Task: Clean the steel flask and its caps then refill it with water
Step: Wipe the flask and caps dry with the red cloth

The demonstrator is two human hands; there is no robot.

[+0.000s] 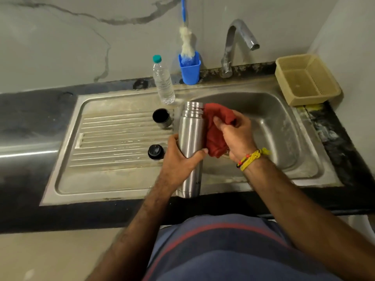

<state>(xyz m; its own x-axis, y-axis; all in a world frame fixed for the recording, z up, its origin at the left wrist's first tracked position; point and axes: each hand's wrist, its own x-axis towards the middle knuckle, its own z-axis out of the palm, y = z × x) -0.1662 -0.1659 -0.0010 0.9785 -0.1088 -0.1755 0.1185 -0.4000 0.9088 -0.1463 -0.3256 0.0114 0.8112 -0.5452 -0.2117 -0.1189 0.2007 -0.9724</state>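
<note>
The uncapped steel flask [190, 136] stands upright in the air over the sink's front edge. My left hand [179, 159] grips its lower middle. My right hand [235, 136] holds a red cloth [216, 130] bunched against the flask's right side, up to the threaded neck. Two caps sit on the draining board to the left: a steel cup cap [162, 118] lying open end toward me, and a black inner cap [155, 152] close to my left hand. A clear water bottle [164, 82] with a teal lid stands behind them.
The sink basin [284, 130] lies under my right hand, with the tap [233, 47] behind it. A blue cup holding a bottle brush [189, 67] stands at the wall. A beige plastic basket [306, 80] sits at the back right. The ribbed draining board [113, 138] extends left.
</note>
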